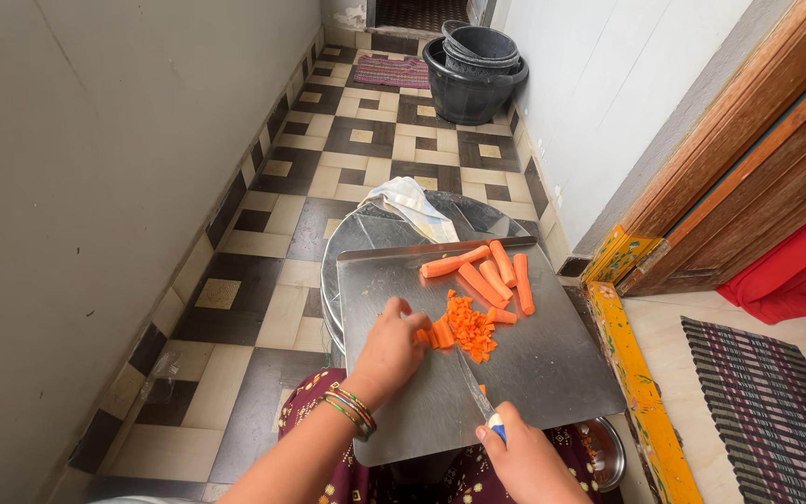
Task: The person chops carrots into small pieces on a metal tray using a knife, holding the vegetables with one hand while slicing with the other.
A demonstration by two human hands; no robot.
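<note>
Head view looks down on carrot sticks (438, 332) pinned under the fingertips of the left hand (392, 347), which is curled down onto them on a flat steel tray (552, 373). The sticks' long axis runs roughly left to right, poking out from the fingertips toward the right hand's side. Just beyond those fingertips lies a heap of small diced carrot (471, 329), touching the ends of the held sticks. The right hand (526, 459) is closed around the blue-and-white handle of a knife (474, 385), nearer the person's body than the left; the blade reaches forward and to the left from it, crossing the sticks' axis, its tip close to the diced heap and the stick ends. The left hand is thus the one on the carrot, and the knife hand sits below and to its right. Farther from both hands, at the tray's far side, lie several longer peeled carrot lengths (487, 275), mostly pointing away from the person. Past the tray's far edge a crumpled cloth (412, 207) rests on a round metal surface, and well beyond, stacked dark buckets (474, 67) stand on the chequered tile floor (263, 280).
</note>
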